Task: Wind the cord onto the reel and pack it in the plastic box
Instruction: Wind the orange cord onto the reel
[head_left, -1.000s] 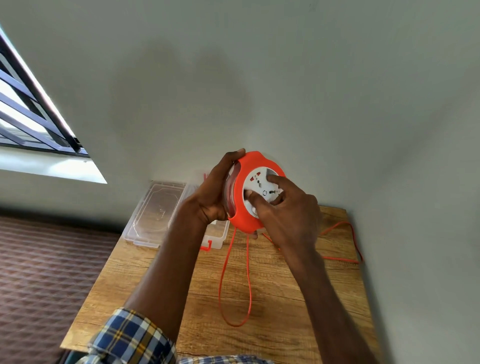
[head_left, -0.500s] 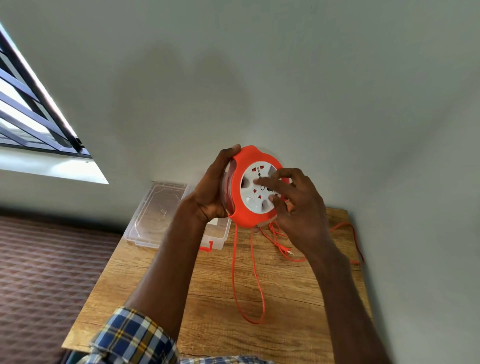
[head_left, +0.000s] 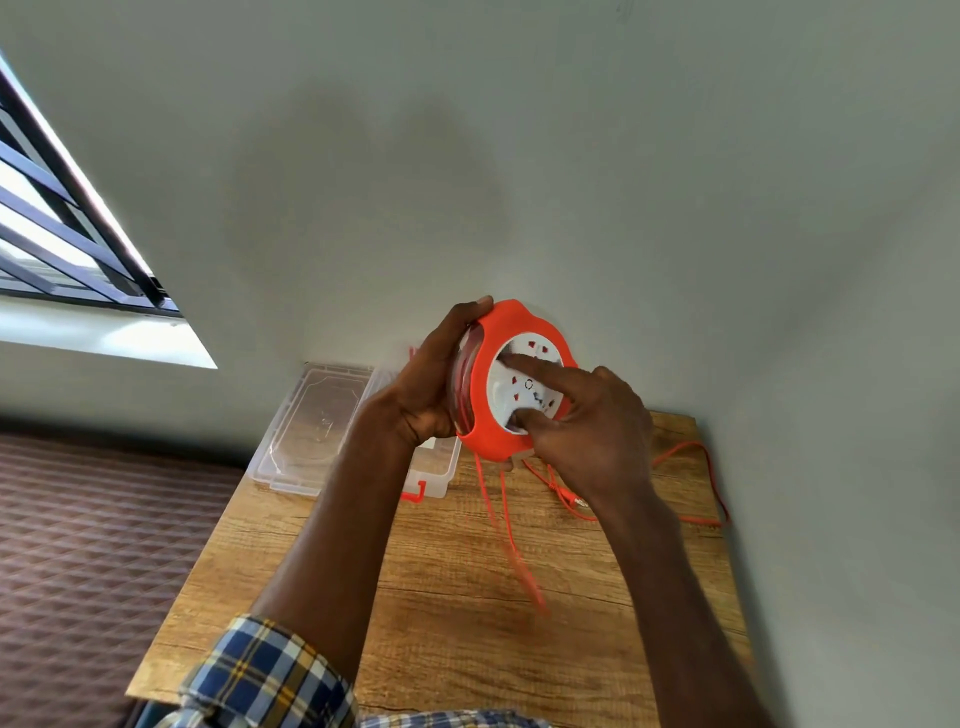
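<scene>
I hold an orange cord reel (head_left: 493, 431) with a white socket face (head_left: 519, 384) upright above the wooden table (head_left: 467, 597). My left hand (head_left: 431, 384) grips its left rim and back. My right hand (head_left: 587, 431) presses fingers onto the white face. An orange cord (head_left: 506, 525) hangs from the reel's underside in a blurred loop, and more of it lies on the table to the right (head_left: 696, 483). The clear plastic box (head_left: 441, 467) stands behind my left wrist, mostly hidden, with an orange latch (head_left: 415, 496).
The box's clear lid (head_left: 311, 426) lies open flat at the table's back left. Walls close the table in at the back and right. A patterned brown floor (head_left: 93, 545) lies left of the table, and a barred window (head_left: 57, 244) is at upper left.
My right fingers have turned around the white face of the reel. The hanging cord loop has shortened and swung, now blurred. The reel stays at about the same height.
</scene>
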